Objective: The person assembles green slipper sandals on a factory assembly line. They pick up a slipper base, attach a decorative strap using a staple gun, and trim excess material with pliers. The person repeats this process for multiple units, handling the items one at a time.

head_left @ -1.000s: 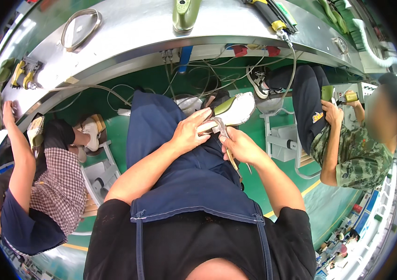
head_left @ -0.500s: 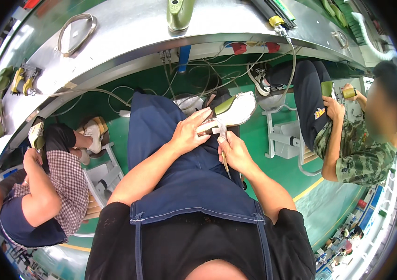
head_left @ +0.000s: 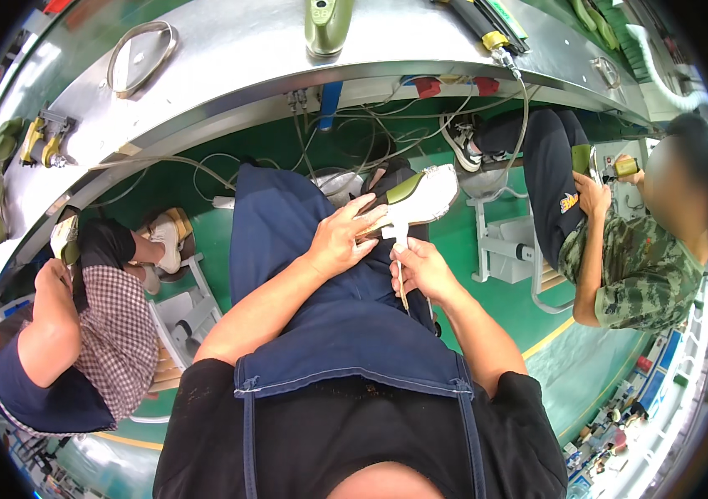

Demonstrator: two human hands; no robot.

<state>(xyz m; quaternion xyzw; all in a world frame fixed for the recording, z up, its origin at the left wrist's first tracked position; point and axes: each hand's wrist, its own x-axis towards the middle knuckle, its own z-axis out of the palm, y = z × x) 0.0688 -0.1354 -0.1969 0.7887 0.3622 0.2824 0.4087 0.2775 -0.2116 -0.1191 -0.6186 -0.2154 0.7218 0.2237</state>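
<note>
Left hand [head_left: 342, 239] grips a white shoe [head_left: 434, 197] at the knees, right hand [head_left: 425, 270] clasps a slim tool [head_left: 404, 291] at its near side — green last [head_left: 325, 32] on the desk [head_left: 233, 50] beyond.

The left hand [head_left: 342, 238] holds a shoe [head_left: 429, 197] (a white and green one), and the right hand [head_left: 425, 270] holds a thin tool [head_left: 405, 297].

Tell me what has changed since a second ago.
The right hand has turned the metal tool, so its handles, spread before, now line up in view. The left-side co-worker's hand has drawn back from the bench. The left hand still holds the shoe, the right the tool.
</note>
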